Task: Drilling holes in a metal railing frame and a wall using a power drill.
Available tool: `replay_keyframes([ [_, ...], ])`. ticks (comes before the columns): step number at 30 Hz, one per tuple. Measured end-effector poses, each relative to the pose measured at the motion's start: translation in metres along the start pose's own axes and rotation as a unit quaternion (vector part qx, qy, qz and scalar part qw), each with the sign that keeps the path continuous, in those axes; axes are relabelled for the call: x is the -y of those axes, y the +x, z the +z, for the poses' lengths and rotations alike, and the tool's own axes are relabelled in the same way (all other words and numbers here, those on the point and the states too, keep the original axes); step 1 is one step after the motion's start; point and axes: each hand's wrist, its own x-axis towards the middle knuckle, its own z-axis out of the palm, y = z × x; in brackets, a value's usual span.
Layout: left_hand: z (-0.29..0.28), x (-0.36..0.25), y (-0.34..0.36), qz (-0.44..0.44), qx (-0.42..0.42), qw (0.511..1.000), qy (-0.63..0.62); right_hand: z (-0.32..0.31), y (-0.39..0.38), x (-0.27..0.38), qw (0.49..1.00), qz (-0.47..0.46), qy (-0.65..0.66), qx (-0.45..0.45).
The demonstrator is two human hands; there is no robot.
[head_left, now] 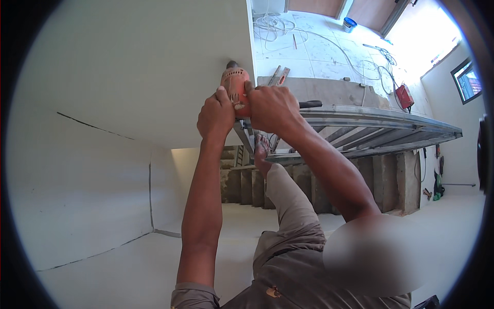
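Observation:
An orange power drill [235, 78] points away from me, its dark chuck end at the pale wall [154, 62]. Whether a bit has entered the wall is hidden. My left hand [215, 116] is closed round the drill's left side, thumb on top. My right hand [274, 107] grips it from the right, with the thumb along the body. A black bar-like part [310, 104] sticks out to the right beside my right hand; I cannot tell whether it belongs to the drill. Below my hands, my bare foot [261, 147] stands by the metal frame.
A metal railing frame [411, 123] runs right, above concrete steps [360, 177]. Beyond it, the tiled floor [324, 49] holds loose cables [275, 26], a blue bucket [349, 24], a red box-shaped machine [405, 96] and a spirit level [283, 76].

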Motion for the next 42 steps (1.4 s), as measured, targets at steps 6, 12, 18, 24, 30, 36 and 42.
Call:
replay_keyframes([
  [6, -0.004, 0.004, -0.002, 0.011, 0.003, 1.0, 0.0, 0.003, -0.001, 0.003, 1.0, 0.0, 0.005, -0.002],
  [12, -0.001, 0.003, 0.001, 0.007, 0.0, 1.0, 0.011, 0.007, 0.001, -0.001, 1.0, 0.011, 0.003, 0.009],
  [18, -0.008, -0.003, 0.001, 0.009, 0.01, 1.0, 0.002, -0.002, -0.001, 0.002, 1.0, 0.009, 0.004, -0.006],
  [24, -0.002, 0.003, 0.003, 0.015, -0.001, 1.0, 0.003, 0.007, 0.002, 0.001, 1.0, 0.007, 0.004, -0.009],
  [30, -0.003, 0.004, 0.001, 0.015, 0.005, 1.0, 0.0, 0.003, 0.0, 0.003, 1.0, 0.007, 0.003, 0.001],
  [36, -0.002, -0.001, -0.001, 0.006, 0.005, 1.0, -0.012, 0.003, 0.003, 0.003, 1.0, 0.015, -0.011, 0.003],
  [42, 0.0, 0.001, 0.003, -0.001, 0.006, 1.0, -0.023, 0.001, 0.005, 0.004, 0.999, 0.01, -0.03, -0.006],
])
